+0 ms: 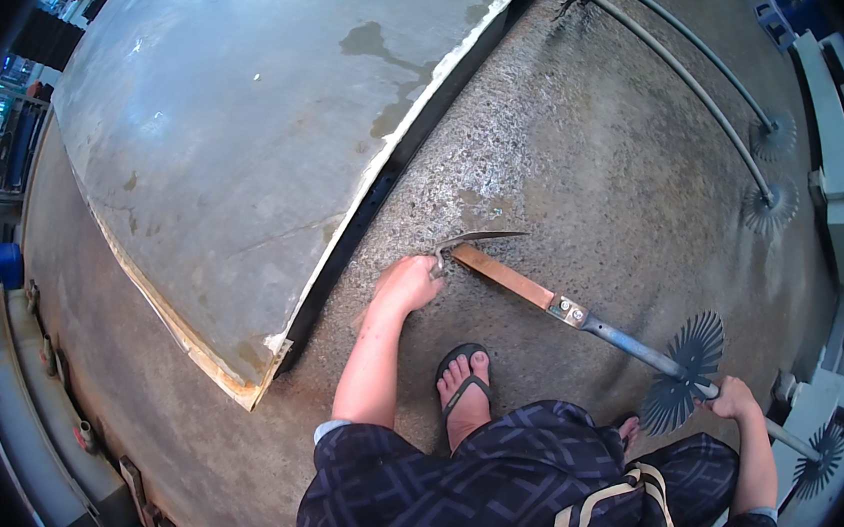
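Note:
My left hand [409, 285] is closed around the handle of a trowel-like metal tool [480, 235], with a bent neck and a thin blade pointing right. Most of its handle is hidden in my fist. My right hand [732, 399] grips a long pole [630, 346] at lower right. A flat brown bar [503, 274] is bolted to the pole's upper end and reaches toward the blade; whether they touch I cannot tell. Beside my right hand, a dark finned disc [687, 371] sits on the pole. Another finned disc [821, 459] is farther down it.
A large grey slab [221, 151] with rough pale edges lies left and ahead, raised above the concrete floor [574, 170]. Two curved-looking poles [698, 89] with finned discs lie at the upper right. Metal equipment [37, 398] lines the left side; pale units [841, 177] stand right.

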A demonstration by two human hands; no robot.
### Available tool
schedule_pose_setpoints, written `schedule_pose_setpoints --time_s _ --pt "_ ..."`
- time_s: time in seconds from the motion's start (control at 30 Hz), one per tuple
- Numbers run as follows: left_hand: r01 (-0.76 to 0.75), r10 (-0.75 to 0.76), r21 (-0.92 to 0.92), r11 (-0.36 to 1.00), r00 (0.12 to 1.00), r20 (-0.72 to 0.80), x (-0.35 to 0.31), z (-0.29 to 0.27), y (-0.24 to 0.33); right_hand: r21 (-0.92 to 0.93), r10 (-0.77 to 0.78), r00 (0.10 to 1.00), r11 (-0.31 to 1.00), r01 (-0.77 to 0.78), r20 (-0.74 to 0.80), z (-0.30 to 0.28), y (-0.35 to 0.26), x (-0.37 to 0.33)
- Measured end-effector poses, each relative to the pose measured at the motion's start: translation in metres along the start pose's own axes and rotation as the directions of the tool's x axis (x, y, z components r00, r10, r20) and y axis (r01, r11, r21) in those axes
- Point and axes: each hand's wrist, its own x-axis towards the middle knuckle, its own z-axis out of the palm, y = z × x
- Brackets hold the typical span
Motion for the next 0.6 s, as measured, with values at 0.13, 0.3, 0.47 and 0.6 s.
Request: schedule_pose_setpoints --time_s 0.13,0.3,0.47,0.6 --pt "0.048 -0.052 0.065 0.997 0.997 0.053 -0.016 -0.007 0.000 -0.048 0.017 1.000 0.999 -0.018 -0.017 -0.002 -0.006 -0.003" --pt "0.099 -0.096 0.095 0.990 0.995 -0.035 -0.030 -0.008 0.001 -0.069 -0.011 0.998 0.998 0.006 -0.061 -0.014 -0.021 -0.009" --pt "0.117 -0.115 0.077 0.990 0.993 -0.031 -0.038 -0.001 -0.007 -0.063 -0.034 0.998 0.998 0.031 -0.050 -0.014 -0.024 -0.008" --pt "0.064 -0.068 0.111 0.992 0.997 0.036 -0.043 -0.007 0.002 -0.075 -0.025 0.998 0.997 0.021 -0.056 -0.013 -0.023 -0.009"
